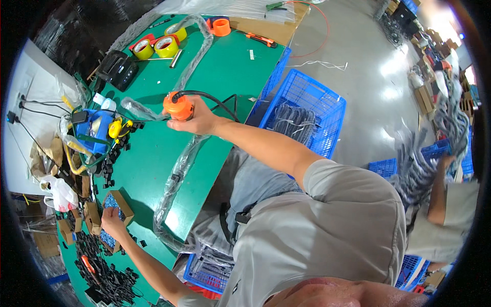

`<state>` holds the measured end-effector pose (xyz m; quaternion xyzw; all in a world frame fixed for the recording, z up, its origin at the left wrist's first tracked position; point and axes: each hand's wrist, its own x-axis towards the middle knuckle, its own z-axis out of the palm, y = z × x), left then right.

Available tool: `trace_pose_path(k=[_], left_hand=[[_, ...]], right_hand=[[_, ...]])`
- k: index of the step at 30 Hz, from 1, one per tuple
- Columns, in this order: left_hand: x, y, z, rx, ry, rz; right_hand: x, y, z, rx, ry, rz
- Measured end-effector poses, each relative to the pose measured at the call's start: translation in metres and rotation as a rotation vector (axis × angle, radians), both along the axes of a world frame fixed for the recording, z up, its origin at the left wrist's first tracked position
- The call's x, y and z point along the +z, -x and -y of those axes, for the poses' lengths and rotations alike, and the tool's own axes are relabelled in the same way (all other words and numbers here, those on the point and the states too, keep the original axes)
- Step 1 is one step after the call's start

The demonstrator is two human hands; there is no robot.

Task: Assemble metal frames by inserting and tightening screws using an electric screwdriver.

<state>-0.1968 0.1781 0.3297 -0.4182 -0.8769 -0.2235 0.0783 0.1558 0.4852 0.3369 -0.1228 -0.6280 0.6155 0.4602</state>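
Observation:
My right hand (197, 117) is wrapped round an orange corded power tool (179, 106), seen from its top end, with a black cord leading off it. Under that hand, a long bent grey tube in clear plastic wrap (174, 187) runs across the green table (146, 169). My left hand (112, 221) reaches over a small cardboard box (124, 205) of tiny blue pieces (109, 239), too small to name surely. Its fingers look pinched together at the pieces; what they hold, if anything, is hidden.
Black small parts (110, 271) are heaped near left. Tape rolls (166, 47), a black device (116, 69) and a utility knife (261, 40) lie at the far side. A blue crate (332, 110) stands right of the table. Another person (445, 204) handles grey strands at far right.

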Motion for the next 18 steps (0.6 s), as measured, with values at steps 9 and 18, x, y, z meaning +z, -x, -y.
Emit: trace_pose_path(k=[9,18], left_hand=[[0.022,-0.048,-0.002,0.002,-0.375,0.168],[0.01,-0.248,-0.05,-0.254,-0.629,0.816]], right_hand=[[0.019,0.001,0.008,-0.129,0.074,-0.191],[0.092,-0.022,0.09,0.213,0.445,-0.708]])
